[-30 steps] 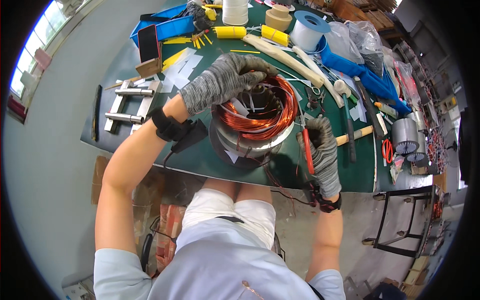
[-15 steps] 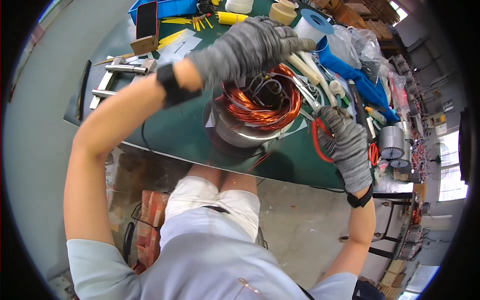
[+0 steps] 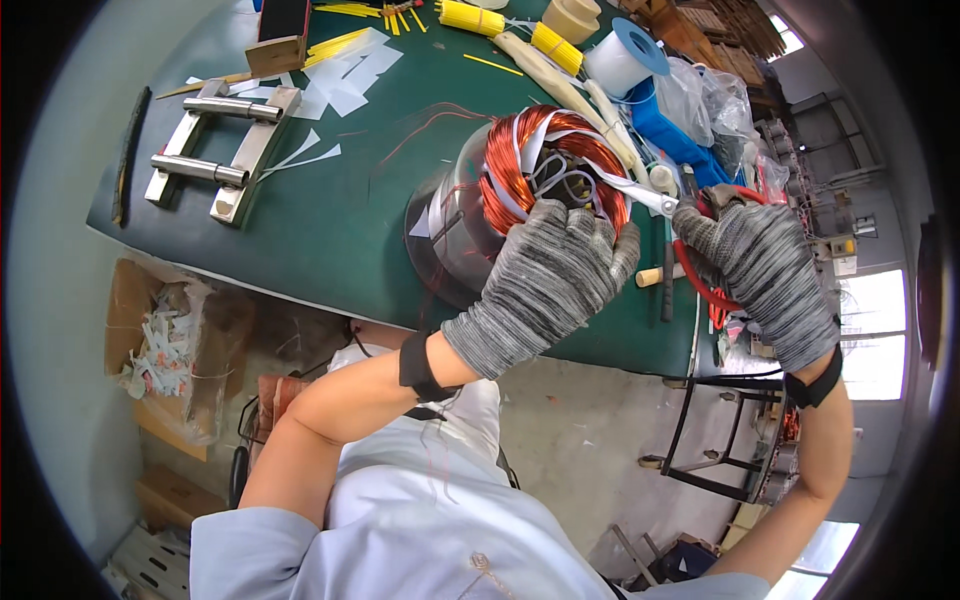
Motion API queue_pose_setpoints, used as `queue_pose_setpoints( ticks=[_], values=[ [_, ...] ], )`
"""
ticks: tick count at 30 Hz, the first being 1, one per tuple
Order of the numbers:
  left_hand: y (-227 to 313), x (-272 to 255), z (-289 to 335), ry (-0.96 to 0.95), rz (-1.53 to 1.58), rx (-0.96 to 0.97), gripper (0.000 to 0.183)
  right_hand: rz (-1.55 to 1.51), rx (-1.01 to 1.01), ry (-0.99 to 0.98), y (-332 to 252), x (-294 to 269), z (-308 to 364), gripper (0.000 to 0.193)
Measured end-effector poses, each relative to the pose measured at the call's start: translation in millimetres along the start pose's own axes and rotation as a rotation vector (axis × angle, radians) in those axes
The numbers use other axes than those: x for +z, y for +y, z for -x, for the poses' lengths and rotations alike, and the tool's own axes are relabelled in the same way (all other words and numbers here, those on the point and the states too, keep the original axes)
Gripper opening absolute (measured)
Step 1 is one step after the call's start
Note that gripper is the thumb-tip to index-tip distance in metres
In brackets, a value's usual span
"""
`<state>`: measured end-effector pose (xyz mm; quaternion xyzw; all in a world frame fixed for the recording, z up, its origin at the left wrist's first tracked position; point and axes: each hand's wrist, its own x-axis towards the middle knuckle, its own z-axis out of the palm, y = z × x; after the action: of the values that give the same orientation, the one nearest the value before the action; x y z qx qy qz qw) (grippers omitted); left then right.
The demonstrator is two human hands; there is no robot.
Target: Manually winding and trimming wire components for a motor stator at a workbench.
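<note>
A motor stator (image 3: 462, 205), a metal cylinder, stands on the table with a thick ring of copper winding (image 3: 505, 178) bulging from its top. White insulation strips and looped grey sleeving show inside the ring. My left hand (image 3: 550, 268), in a grey knitted glove, is closed over the winding's near edge; its fingertips are partly hidden. In my gloved right hand (image 3: 765, 265) is a pair of scissors (image 3: 655, 198) with red handles. Their blades point left, reaching over the right side of the winding, and the tips are hard to make out among the strips.
A metal frame with two rods (image 3: 222, 145) lies at the left, near white paper sheets (image 3: 350, 82). Yellow tube bundles (image 3: 472, 17), a blue-ended white spool (image 3: 625, 60) and a blue bin (image 3: 675, 130) line the back. A scrap box (image 3: 165, 345) stands below the table.
My left hand has come from beyond the stator down onto the winding's near edge. My right hand has moved right, and the scissors now point left over the winding. The view has shifted.
</note>
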<state>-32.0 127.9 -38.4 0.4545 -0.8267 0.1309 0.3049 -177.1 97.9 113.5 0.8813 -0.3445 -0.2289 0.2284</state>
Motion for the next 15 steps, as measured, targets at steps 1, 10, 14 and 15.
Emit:
queue_pose_setpoints(
  ticks=[1,10,14,15],
  values=[
    [1,0,-3,0.008,0.025,0.011,0.041,0.137,-0.040,-0.046,-2,-13,-2,0.021],
    [5,3,-4,0.108,0.035,0.017,0.042,0.096,0.039,-0.119,-23,-27,-25,0.023],
    [7,7,-6,0.071,0.029,0.047,0.041,0.043,0.083,-0.104,-22,-12,-27,0.023],
    [10,7,-9,0.040,0.067,0.010,0.040,0.015,0.114,-0.101,-20,-6,-23,0.023]
  ],
)
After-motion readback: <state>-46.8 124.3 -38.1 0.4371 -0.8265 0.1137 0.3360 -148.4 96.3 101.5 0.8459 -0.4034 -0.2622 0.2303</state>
